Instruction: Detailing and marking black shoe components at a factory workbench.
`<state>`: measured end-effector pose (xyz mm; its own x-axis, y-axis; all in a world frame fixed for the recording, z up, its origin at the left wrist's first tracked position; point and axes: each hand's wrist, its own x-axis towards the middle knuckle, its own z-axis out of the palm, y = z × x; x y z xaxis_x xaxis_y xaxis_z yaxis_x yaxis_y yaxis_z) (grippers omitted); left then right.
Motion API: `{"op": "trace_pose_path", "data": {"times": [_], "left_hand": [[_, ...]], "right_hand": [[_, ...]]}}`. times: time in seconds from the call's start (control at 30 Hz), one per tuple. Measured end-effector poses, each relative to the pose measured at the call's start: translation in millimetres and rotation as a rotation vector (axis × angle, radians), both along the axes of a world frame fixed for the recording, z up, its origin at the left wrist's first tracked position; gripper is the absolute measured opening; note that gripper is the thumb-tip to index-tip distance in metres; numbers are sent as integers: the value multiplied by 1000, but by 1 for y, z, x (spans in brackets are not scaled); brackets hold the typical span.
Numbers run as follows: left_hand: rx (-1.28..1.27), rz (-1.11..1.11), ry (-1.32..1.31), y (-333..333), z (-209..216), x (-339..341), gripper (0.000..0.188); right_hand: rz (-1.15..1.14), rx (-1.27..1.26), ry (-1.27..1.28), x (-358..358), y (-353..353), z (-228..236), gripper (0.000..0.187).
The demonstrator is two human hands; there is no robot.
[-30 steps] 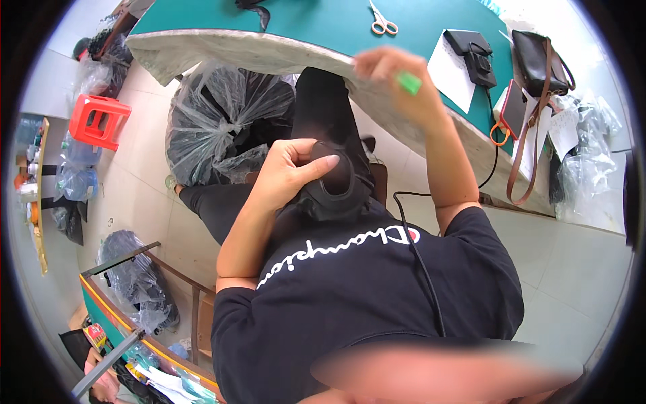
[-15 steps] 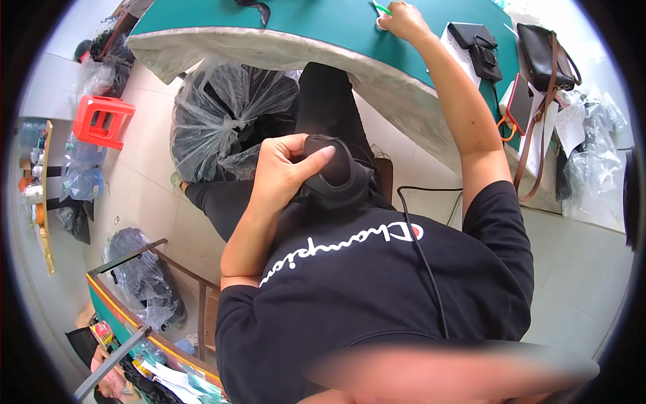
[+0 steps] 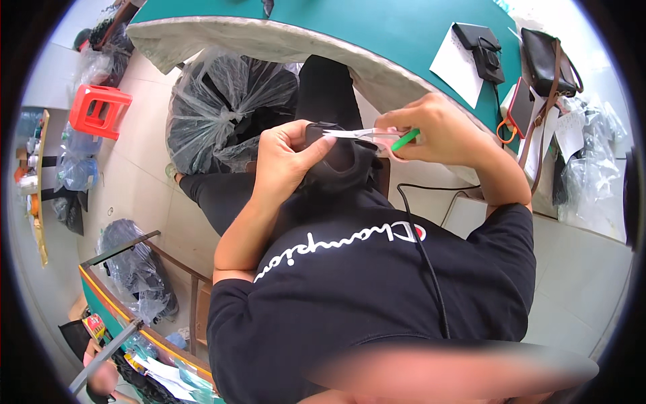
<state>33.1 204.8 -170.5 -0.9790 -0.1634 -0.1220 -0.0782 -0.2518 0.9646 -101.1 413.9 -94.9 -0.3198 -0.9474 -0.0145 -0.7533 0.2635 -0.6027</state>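
While pinching a black fabric piece [image 3: 336, 161] at chest height, left hand [image 3: 286, 158] pressing thumb and fingers together on its near edge. Right hand [image 3: 431, 131] closing around scissors [image 3: 356, 134], fingers through pale handles, also clamping a small green object [image 3: 406, 139], kind unclear. Blades pointing left, tips lying right at left thumb, seemingly touching fabric; whether open or closed, cannot tell.

Risks, judged from this:
- Nicking left thumb, blade tips sitting almost on it.
- Cutting too deep into fabric, dark cloth over dark shirt hiding edges.
- Dropping green object, right hand managing two things at once.
- Snagging black cable [image 3: 424, 249] running down shirt, hanging just below the working spot.
- Fabric slipping, being held from one side only, unsupported in air, off green table [image 3: 404, 27].

Nearby: clear bag [image 3: 222, 108] of dark pieces beside knees, red stool [image 3: 97, 111] on floor, black pouches [image 3: 481, 47] and brown bag [image 3: 548, 57] on table, well apart from hands.
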Motion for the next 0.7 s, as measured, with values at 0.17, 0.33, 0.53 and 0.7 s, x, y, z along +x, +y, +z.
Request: {"op": "trace_pose_path", "data": {"times": [0.17, 0.33, 0.53, 0.7], "left_hand": [[-1, -6, -28, 6, 2, -1, 8], [25, -14, -52, 6, 0, -2, 10], [47, -8, -55, 7, 0, -2, 9], [-4, 1, -49, 9, 0, -1, 9]], "right_hand": [[-42, 76, 54, 2, 10, 2, 31], [-55, 77, 77, -1, 11, -2, 22], [-65, 41, 24, 0, 14, -5, 25], [-72, 76, 6, -1, 13, -8, 26]]}}
